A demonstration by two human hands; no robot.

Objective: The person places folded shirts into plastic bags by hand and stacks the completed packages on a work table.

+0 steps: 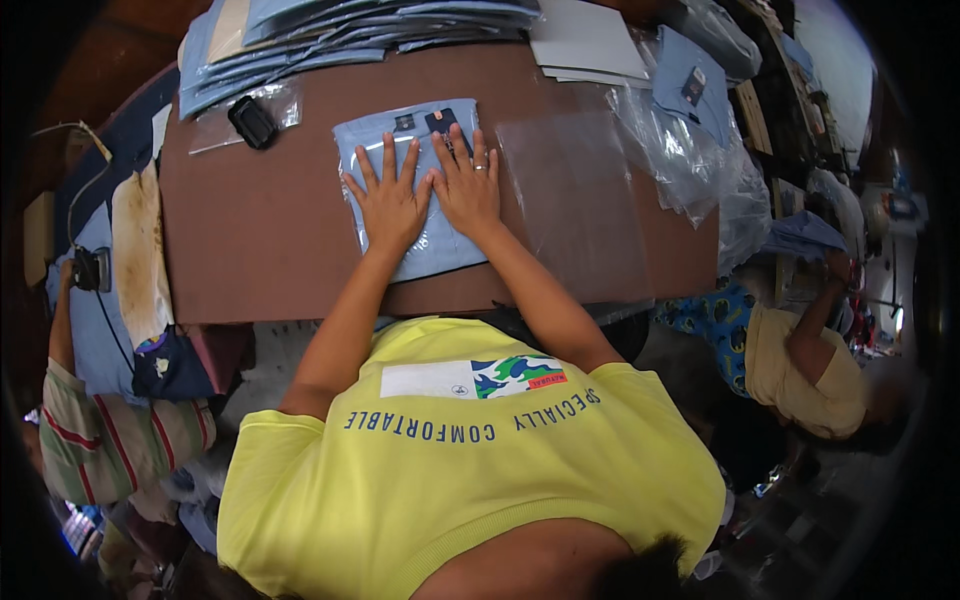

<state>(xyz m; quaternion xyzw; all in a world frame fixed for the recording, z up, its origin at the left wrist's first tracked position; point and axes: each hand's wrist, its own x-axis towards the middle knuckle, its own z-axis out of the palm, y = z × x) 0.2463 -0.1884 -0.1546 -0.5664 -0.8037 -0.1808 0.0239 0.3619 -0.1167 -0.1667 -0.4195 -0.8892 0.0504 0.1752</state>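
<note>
A light blue folded garment point(440, 258) in a shiny clear plastic bag lies flat on the brown table point(250, 230) in front of me. My left hand point(390, 205) rests flat on its left half, fingers spread and pointing away. Beside it, my right hand point(467, 190) presses on the right half with fingers stretched out and a ring on one of them. The two thumbs almost touch. Beyond my right fingertips a dark tag point(440, 120) shows on the garment, partly covered by the fingers. Neither hand grips anything.
Right of the garment lies a flat clear plastic bag point(565, 190). Blue folded garments point(350, 35) are stacked at the back, near white card sheets point(585, 40). A black plastic tray point(252, 122) sits back left. At far left a co-worker's hand holds an iron point(92, 270); another person point(810, 370) is at right.
</note>
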